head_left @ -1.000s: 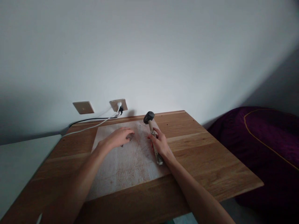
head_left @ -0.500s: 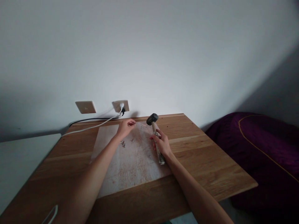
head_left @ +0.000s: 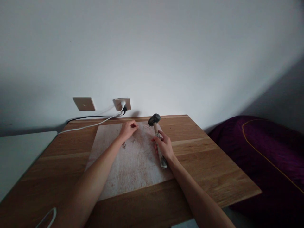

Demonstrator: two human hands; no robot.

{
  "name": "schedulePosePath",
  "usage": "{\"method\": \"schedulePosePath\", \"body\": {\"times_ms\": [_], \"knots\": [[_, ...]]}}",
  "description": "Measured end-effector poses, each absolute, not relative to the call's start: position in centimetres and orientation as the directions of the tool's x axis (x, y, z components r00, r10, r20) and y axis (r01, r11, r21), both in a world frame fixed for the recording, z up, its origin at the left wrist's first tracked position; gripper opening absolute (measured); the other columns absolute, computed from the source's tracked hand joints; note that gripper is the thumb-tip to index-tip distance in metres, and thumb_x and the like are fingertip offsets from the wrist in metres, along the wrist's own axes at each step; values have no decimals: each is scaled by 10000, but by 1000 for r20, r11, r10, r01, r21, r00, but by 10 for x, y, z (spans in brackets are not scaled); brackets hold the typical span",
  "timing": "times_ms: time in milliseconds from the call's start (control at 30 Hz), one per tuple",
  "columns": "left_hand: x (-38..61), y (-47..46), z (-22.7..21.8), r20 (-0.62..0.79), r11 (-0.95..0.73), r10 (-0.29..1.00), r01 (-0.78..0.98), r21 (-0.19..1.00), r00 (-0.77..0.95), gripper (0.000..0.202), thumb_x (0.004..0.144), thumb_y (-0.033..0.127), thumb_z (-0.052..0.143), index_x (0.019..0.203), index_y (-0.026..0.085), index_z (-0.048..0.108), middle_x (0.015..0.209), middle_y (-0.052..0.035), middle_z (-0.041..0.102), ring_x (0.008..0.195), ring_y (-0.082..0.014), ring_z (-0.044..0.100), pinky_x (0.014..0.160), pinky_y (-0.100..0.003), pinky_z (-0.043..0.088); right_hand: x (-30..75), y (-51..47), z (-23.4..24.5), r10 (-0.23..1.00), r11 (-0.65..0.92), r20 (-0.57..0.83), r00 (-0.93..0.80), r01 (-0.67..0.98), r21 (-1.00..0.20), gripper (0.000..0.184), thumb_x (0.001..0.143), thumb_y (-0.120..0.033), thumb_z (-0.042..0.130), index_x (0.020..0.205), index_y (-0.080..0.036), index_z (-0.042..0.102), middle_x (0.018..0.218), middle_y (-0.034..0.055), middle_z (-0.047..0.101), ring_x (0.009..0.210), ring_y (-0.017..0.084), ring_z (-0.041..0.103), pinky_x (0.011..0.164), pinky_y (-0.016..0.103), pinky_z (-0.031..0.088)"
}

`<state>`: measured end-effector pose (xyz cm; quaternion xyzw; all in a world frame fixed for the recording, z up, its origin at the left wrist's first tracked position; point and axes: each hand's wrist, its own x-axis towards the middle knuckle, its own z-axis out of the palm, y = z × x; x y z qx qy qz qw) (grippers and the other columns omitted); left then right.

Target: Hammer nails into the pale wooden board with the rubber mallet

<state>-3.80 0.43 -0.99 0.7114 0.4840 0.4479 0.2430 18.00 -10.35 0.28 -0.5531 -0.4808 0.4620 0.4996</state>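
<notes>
My right hand (head_left: 163,144) is wrapped round the pale handle of a mallet (head_left: 155,119) with a dark head. The mallet head points away from me, over the far right part of a whitish board (head_left: 133,171). My left hand (head_left: 129,129) is at the far part of this board, thumb and fingertips pinched together. What sits in that pinch, if anything, is too small to make out. Several small pointed pieces (head_left: 123,145) lie on the board near my left wrist, and one more small piece (head_left: 134,141) lies to their right.
The board rests on a wooden table (head_left: 209,164) against the wall. A wall socket (head_left: 122,104) holds plugs with a white cable (head_left: 90,127) and a black one running left. A purple beanbag-like item (head_left: 261,142) stands right, a white surface (head_left: 26,158) left.
The view has shifted slightly. My left fingers have curled in a little closer at about the same spot. The mallet stays in my right hand, nearly unmoved.
</notes>
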Motion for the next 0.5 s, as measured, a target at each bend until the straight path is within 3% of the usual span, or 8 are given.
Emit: {"method": "schedulePosePath", "body": {"times_ms": [500], "knots": [[-39,0,-9,414,-431,897,511,744,155,76,751,223,678,684,215,643,724,-5,723,684,-182,661,725,-302,521,181,-103,1,994,-36,-30,104,56,-998,698,777,-435,656,1395,-134,532,780,7,711,421,108,507,347,225,440]]}}
